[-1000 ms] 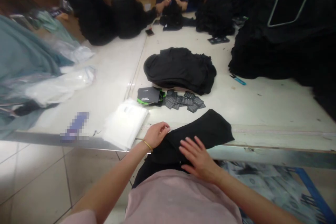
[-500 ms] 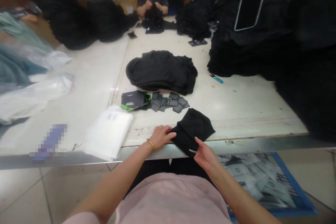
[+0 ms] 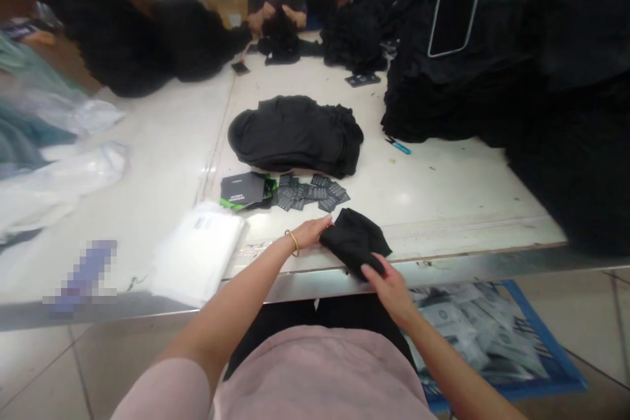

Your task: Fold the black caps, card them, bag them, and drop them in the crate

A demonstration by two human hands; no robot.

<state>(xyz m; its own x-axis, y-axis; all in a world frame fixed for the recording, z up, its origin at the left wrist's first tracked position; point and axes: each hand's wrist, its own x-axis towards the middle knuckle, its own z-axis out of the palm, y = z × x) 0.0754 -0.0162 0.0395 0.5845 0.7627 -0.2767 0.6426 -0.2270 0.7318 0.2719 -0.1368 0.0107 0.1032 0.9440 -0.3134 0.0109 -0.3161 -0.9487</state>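
Observation:
A small piece of black cloth point(image 3: 352, 239), its exact kind unclear, lies partly folded at the table's front edge. My left hand point(image 3: 315, 231), below a gold bangle, grips its left corner, fingertips partly hidden by the fabric. On its near right edge my right hand point(image 3: 386, 279) pinches the cloth between thumb and fingers. Small grey printed cards point(image 3: 310, 191) are spread just beyond it. To their left sits a stack of dark tags point(image 3: 242, 189) with green edges. Behind these lies a pile of folded black garments point(image 3: 295, 134).
White plastic bags point(image 3: 199, 249) lie at left. Blue thread snips point(image 3: 398, 146) rest near a tall black garment heap point(image 3: 457, 92) with a phone point(image 3: 455, 14) on top. A co-worker point(image 3: 275, 6) sits across the table. A blue-edged bin point(image 3: 541, 341) of packed bags stands below right.
My right hand has folded the near edge of the cloth over, and its white lettering no longer shows. My left hand has shifted slightly up along the corner.

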